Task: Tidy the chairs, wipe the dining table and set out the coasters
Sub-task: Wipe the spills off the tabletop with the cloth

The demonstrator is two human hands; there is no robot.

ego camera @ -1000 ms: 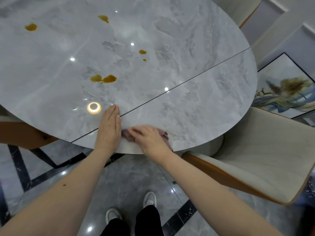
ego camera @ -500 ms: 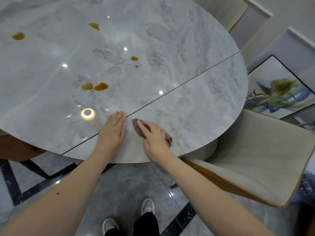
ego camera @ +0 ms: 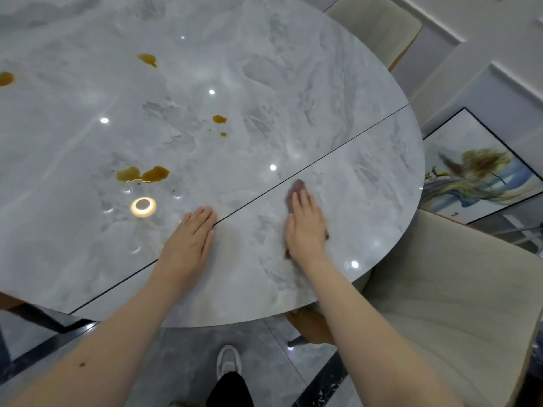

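While the cloth (ego camera: 297,188) sits flat on the worktop (ego camera: 293,83), right hand (ego camera: 305,227) presses it with straight fingers.
Cloth's just right of the seam (ego camera: 323,158), mostly hidden under that palm. Left hand (ego camera: 188,242) rests flat, released, fingertips on the seam. Brown spills (ego camera: 143,174) further in, a chair (ego camera: 458,304) off right.

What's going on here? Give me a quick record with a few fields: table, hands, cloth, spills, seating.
table: grey marble-look top with a dark seam
left hand: flat on the table, fingers straight
right hand: pressing flat on the cloth
cloth: dark reddish, mostly under the palm
spills: brown puddles, not yet wiped
seating: beige chair at the right
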